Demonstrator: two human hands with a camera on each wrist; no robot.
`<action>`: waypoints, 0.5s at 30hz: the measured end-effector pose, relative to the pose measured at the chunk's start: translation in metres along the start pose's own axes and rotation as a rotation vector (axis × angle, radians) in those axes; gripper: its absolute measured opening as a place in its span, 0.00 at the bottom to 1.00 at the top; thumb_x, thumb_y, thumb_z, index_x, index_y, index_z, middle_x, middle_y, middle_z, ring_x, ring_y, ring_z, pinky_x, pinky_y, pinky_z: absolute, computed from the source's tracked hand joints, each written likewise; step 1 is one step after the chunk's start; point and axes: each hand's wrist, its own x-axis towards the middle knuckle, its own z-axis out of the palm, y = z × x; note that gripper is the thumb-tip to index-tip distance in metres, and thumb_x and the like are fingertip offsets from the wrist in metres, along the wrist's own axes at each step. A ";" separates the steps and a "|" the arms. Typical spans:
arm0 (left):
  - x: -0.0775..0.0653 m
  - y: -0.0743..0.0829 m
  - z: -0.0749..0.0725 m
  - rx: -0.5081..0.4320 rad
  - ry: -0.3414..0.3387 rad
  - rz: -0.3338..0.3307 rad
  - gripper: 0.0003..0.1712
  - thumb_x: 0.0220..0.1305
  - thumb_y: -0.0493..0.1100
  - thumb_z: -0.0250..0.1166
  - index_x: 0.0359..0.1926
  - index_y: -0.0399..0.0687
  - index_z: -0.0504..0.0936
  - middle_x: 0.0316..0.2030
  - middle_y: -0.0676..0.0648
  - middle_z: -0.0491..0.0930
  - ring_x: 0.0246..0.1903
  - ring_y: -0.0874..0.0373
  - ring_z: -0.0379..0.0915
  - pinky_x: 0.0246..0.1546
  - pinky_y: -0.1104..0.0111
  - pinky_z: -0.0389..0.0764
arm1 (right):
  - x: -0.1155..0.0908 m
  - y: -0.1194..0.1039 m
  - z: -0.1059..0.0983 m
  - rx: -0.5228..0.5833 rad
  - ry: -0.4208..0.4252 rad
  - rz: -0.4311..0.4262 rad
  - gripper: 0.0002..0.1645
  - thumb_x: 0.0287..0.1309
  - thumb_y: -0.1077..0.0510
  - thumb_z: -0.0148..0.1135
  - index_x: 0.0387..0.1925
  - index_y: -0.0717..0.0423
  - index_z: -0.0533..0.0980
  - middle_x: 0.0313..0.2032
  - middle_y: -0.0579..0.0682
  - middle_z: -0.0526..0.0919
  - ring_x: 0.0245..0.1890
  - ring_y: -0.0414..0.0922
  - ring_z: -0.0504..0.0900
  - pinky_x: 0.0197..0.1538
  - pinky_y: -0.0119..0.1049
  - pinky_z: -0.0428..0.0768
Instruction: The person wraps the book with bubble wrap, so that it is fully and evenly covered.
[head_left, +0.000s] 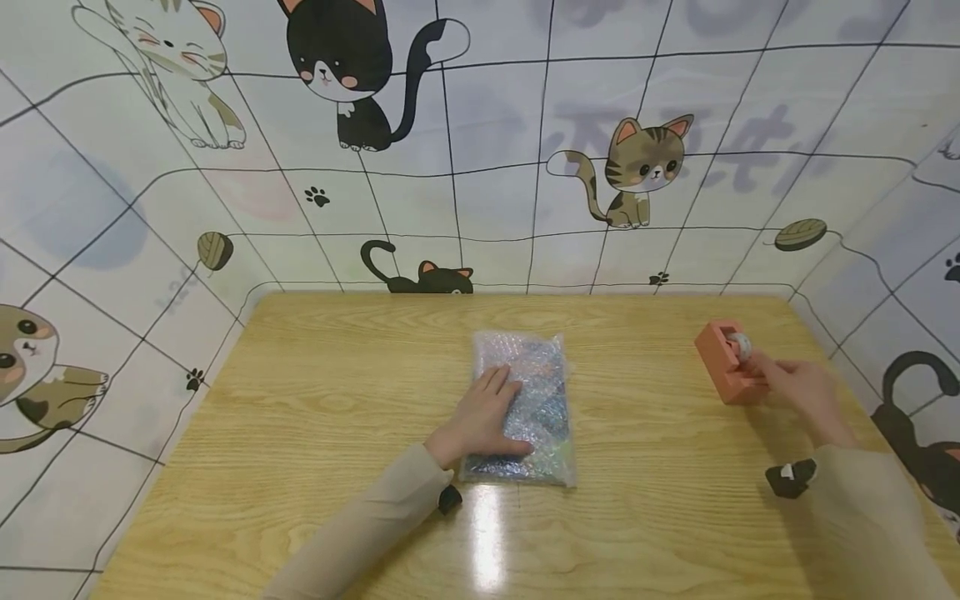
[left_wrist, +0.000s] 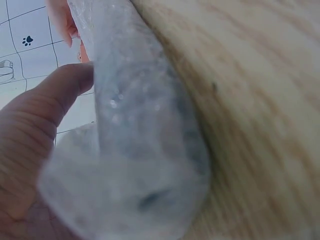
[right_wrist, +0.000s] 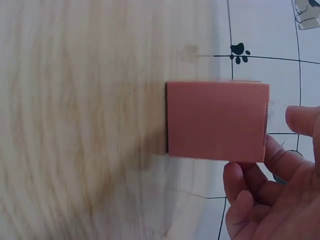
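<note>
A flat bubble-wrapped package (head_left: pixel 536 408) lies on the table, with coloured contents showing dimly through the wrap. My left hand (head_left: pixel 480 421) rests on its left part, fingers spread and thumb across the lower part. In the left wrist view the thumb is seen over the package's folded end (left_wrist: pixel 145 150). Over on the right stands a salmon-pink tape dispenser (head_left: pixel 722 367) with a roll of tape (head_left: pixel 738 345). My right hand (head_left: pixel 802 392) is at its near end. In the right wrist view, bent fingers (right_wrist: pixel 235 180) are beside the dispenser and the thumb stands apart from it.
The wood-grain table (head_left: pixel 337 367) reaches back to a wall covering (head_left: pixel 495 200) printed with cats and grid lines. Small dark devices sit at both wrists, such as the one (head_left: pixel 791 479) below the right sleeve.
</note>
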 end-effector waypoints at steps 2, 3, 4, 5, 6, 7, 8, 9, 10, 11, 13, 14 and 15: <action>0.000 0.000 0.000 0.001 -0.002 0.001 0.54 0.45 0.68 0.68 0.65 0.39 0.63 0.69 0.34 0.52 0.69 0.43 0.44 0.69 0.57 0.48 | 0.005 0.002 0.000 0.093 -0.048 0.073 0.48 0.61 0.30 0.43 0.54 0.72 0.72 0.56 0.73 0.67 0.45 0.58 0.70 0.31 0.39 0.71; 0.001 0.001 0.000 0.002 -0.005 0.000 0.54 0.45 0.69 0.68 0.65 0.40 0.63 0.69 0.34 0.52 0.69 0.43 0.44 0.69 0.58 0.47 | 0.008 0.003 0.000 0.133 -0.057 0.117 0.47 0.58 0.28 0.44 0.53 0.67 0.75 0.55 0.68 0.71 0.47 0.55 0.69 0.32 0.39 0.72; 0.001 0.001 0.000 0.001 -0.006 0.000 0.55 0.45 0.68 0.68 0.65 0.39 0.63 0.69 0.34 0.52 0.69 0.43 0.44 0.69 0.58 0.47 | 0.010 0.006 0.000 0.167 -0.069 0.139 0.43 0.57 0.27 0.46 0.49 0.60 0.79 0.52 0.61 0.75 0.48 0.52 0.70 0.33 0.40 0.72; 0.001 0.001 -0.001 -0.001 -0.008 -0.001 0.55 0.45 0.68 0.68 0.65 0.40 0.63 0.69 0.34 0.52 0.69 0.43 0.44 0.69 0.58 0.47 | 0.013 0.008 0.000 0.207 -0.078 0.160 0.38 0.55 0.26 0.47 0.44 0.52 0.83 0.48 0.52 0.79 0.48 0.47 0.70 0.34 0.42 0.72; 0.001 0.001 -0.001 -0.001 -0.007 -0.001 0.55 0.45 0.68 0.68 0.65 0.40 0.63 0.69 0.34 0.52 0.69 0.43 0.44 0.69 0.58 0.47 | 0.014 0.010 -0.001 0.246 -0.092 0.165 0.32 0.55 0.27 0.49 0.38 0.45 0.84 0.43 0.43 0.81 0.46 0.42 0.70 0.36 0.41 0.71; 0.001 0.001 -0.001 0.000 -0.008 -0.002 0.55 0.45 0.68 0.68 0.65 0.39 0.63 0.69 0.34 0.52 0.69 0.43 0.44 0.69 0.58 0.47 | 0.015 0.011 -0.001 0.272 -0.100 0.170 0.26 0.54 0.27 0.50 0.32 0.37 0.84 0.37 0.33 0.80 0.42 0.37 0.70 0.36 0.41 0.72; 0.001 0.002 -0.001 0.001 -0.008 -0.002 0.55 0.45 0.68 0.68 0.66 0.40 0.63 0.69 0.34 0.52 0.69 0.42 0.44 0.69 0.58 0.47 | 0.014 0.012 -0.003 0.297 -0.116 0.172 0.21 0.54 0.27 0.51 0.27 0.30 0.82 0.32 0.26 0.77 0.38 0.32 0.69 0.36 0.40 0.73; 0.001 0.002 -0.001 0.002 -0.007 -0.002 0.55 0.45 0.69 0.68 0.66 0.40 0.63 0.69 0.34 0.52 0.69 0.42 0.44 0.69 0.58 0.47 | 0.014 0.012 -0.004 0.323 -0.126 0.172 0.17 0.54 0.28 0.53 0.24 0.26 0.80 0.28 0.20 0.74 0.34 0.29 0.68 0.36 0.37 0.73; 0.000 0.002 -0.001 0.001 -0.006 -0.001 0.55 0.45 0.68 0.68 0.65 0.40 0.63 0.69 0.34 0.52 0.69 0.42 0.44 0.69 0.58 0.47 | 0.013 0.012 -0.006 0.352 -0.151 0.166 0.16 0.55 0.29 0.53 0.22 0.25 0.80 0.27 0.19 0.73 0.33 0.28 0.68 0.36 0.36 0.73; 0.000 0.002 -0.001 0.002 -0.006 -0.003 0.55 0.45 0.68 0.68 0.66 0.40 0.63 0.69 0.34 0.52 0.69 0.42 0.44 0.69 0.58 0.47 | 0.011 0.010 -0.007 0.381 -0.169 0.167 0.15 0.56 0.31 0.54 0.22 0.26 0.80 0.27 0.19 0.73 0.32 0.27 0.68 0.37 0.35 0.72; 0.000 0.002 -0.001 0.001 -0.009 -0.005 0.55 0.45 0.68 0.68 0.66 0.40 0.63 0.69 0.33 0.51 0.69 0.42 0.44 0.69 0.58 0.47 | 0.007 0.007 -0.009 0.404 -0.189 0.178 0.15 0.56 0.32 0.54 0.21 0.26 0.80 0.27 0.19 0.73 0.31 0.26 0.69 0.37 0.33 0.73; 0.000 0.002 -0.001 -0.001 -0.010 -0.007 0.55 0.45 0.68 0.68 0.66 0.40 0.63 0.69 0.34 0.51 0.69 0.43 0.44 0.69 0.58 0.47 | 0.006 0.005 -0.010 0.411 -0.194 0.187 0.15 0.57 0.33 0.55 0.21 0.27 0.81 0.27 0.19 0.73 0.31 0.25 0.69 0.38 0.33 0.73; 0.000 0.002 -0.001 -0.003 -0.010 -0.008 0.54 0.45 0.68 0.68 0.66 0.40 0.63 0.69 0.34 0.51 0.69 0.43 0.44 0.69 0.58 0.47 | 0.005 0.003 -0.011 0.411 -0.196 0.201 0.15 0.57 0.33 0.54 0.21 0.27 0.80 0.27 0.19 0.73 0.32 0.26 0.69 0.40 0.35 0.72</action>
